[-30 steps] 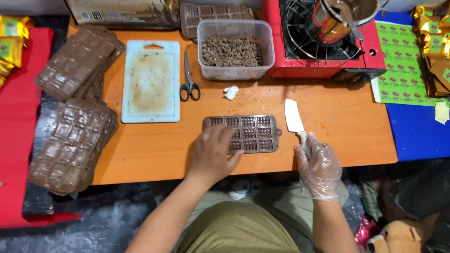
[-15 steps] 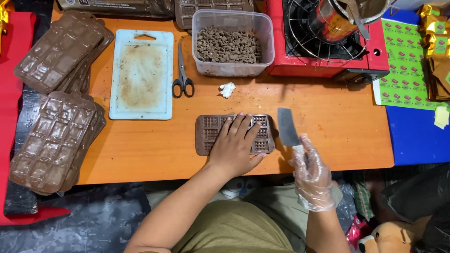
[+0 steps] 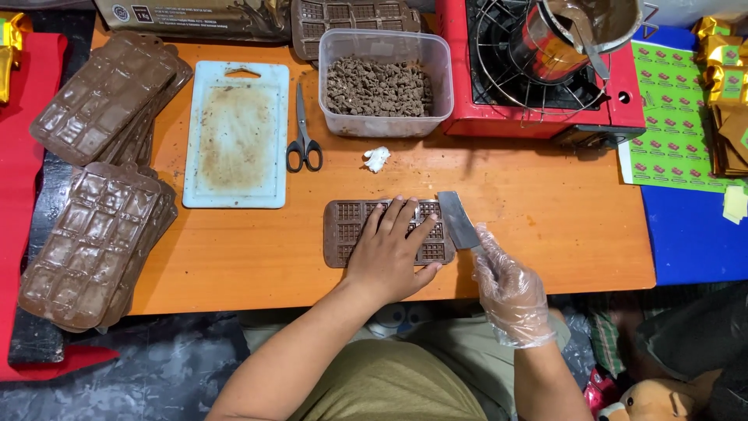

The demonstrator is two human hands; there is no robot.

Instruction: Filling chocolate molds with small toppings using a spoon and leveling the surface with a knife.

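Note:
A brown chocolate bar mould [image 3: 349, 231] lies flat on the orange table [image 3: 545, 226] near its front edge. My bare left hand [image 3: 392, 249] presses down on the mould's right half with fingers spread. My right hand [image 3: 506, 284], in a clear plastic glove, grips a metal scraper [image 3: 456, 219]. The blade's edge rests at the mould's right end.
Stacks of chocolate-smeared moulds [image 3: 93, 187] fill the left side. Behind are a white cutting board [image 3: 238, 144], scissors [image 3: 303, 132], a crumpled tissue [image 3: 376, 158], a clear tub of chocolate pieces [image 3: 382, 78] and a red gas stove [image 3: 538, 70] with a pot of melted chocolate [image 3: 580, 31].
My left hand has slid right along the mould and spread flat. The scraper has come down and left from beside the mould to touch its right end.

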